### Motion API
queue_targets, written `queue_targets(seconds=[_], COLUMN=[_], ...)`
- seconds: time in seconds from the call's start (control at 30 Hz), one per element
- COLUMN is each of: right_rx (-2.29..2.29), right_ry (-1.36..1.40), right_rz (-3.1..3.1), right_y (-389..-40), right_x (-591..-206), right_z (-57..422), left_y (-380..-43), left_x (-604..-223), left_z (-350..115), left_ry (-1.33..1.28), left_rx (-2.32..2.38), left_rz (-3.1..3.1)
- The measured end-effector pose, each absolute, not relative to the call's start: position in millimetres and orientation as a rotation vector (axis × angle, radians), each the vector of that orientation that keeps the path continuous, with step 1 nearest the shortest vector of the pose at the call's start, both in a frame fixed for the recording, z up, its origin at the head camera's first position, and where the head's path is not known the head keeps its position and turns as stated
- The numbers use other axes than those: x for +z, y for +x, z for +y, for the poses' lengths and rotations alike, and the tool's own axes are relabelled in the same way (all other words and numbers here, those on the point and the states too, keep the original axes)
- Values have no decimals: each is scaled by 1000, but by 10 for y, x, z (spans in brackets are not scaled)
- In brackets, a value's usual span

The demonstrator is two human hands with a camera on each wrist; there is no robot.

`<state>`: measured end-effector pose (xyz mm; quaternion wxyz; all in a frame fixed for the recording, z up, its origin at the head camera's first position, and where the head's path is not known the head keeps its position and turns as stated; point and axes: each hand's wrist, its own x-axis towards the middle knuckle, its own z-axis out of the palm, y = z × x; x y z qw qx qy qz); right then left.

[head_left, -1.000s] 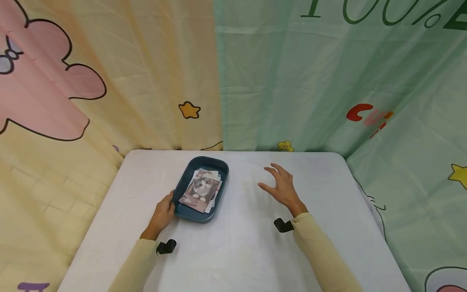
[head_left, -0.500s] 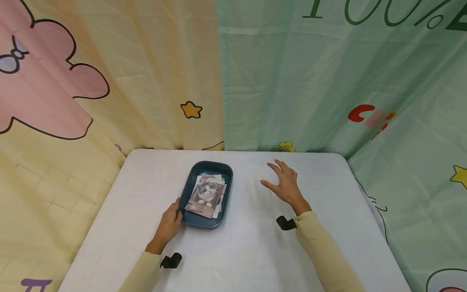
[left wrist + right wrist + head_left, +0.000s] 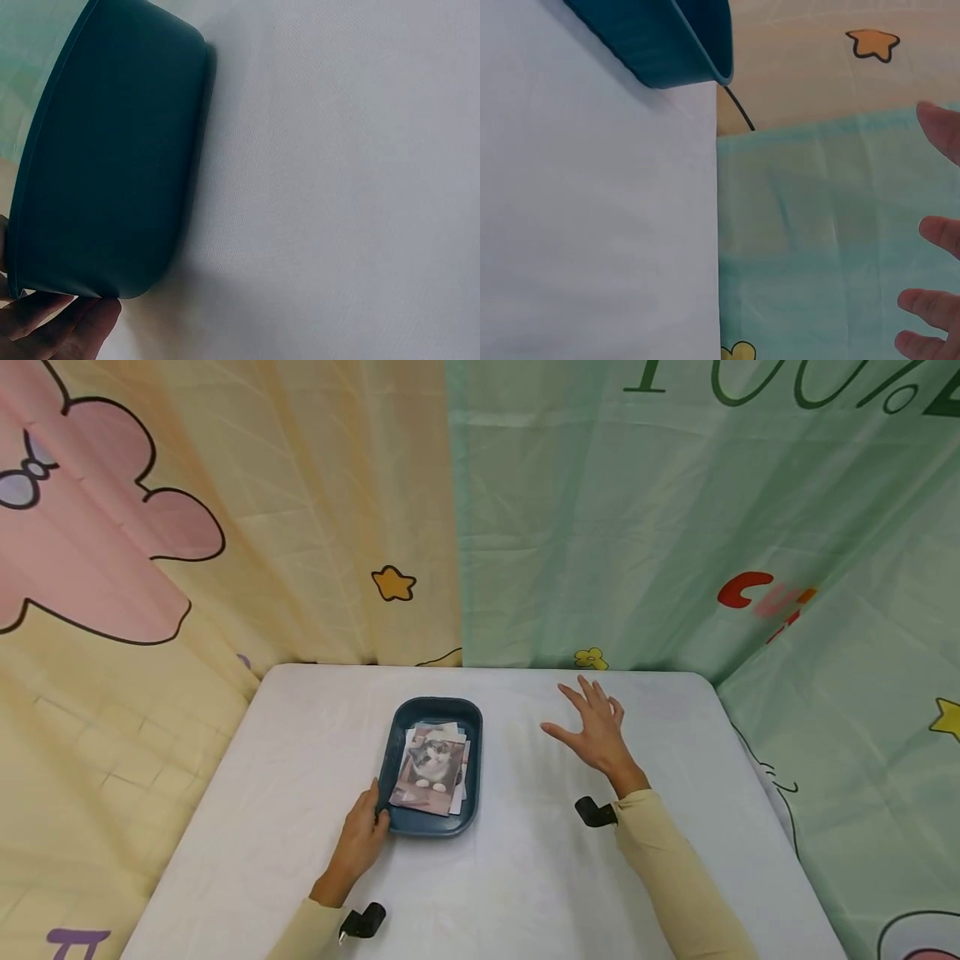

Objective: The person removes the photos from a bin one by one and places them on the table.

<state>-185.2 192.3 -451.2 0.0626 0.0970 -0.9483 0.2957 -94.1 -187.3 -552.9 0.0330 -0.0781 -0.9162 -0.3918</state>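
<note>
A dark blue tray (image 3: pixel 469 793) with rounded corners stands on the white table, left of its middle. Inside lies a loose pile of photo cards, topped by a cat picture (image 3: pixel 433 768). My left hand (image 3: pixel 358 842) pinches the tray's near left side, its thumb at the rim. From the left wrist view, several fingers (image 3: pixel 94 326) press against the outer wall of the tray (image 3: pixel 112 150). My right hand (image 3: pixel 597 732) hovers to the right of the tray, apart from it, with fingers spread and holding nothing.
The white table (image 3: pixel 517 893) has a curtain (image 3: pixel 540 527) hanging behind its far edge and more fabric along both sides. Black wrist cameras (image 3: pixel 595 812) stick out inward from both sleeves.
The left hand has shifted the tray to the right and nearer, and turned it straighter. My right hand has drifted slightly right and away, fingers spreading wider.
</note>
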Motion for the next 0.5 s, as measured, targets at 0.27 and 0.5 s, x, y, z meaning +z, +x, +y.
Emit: queue_targets(seconds=[0.27, 0.5], right_rx=[908, 944], right_ry=[277, 277], right_rz=[-2866, -2854], right_y=[-1872, -1885], right_x=[-4475, -4448], right_z=[1973, 1969], left_y=[-851, -797], left_x=[-5526, -5515], left_z=[-1816, -1779], left_ry=[-221, -238], left_rx=[-1227, -1197], left_rz=[-2817, -2828])
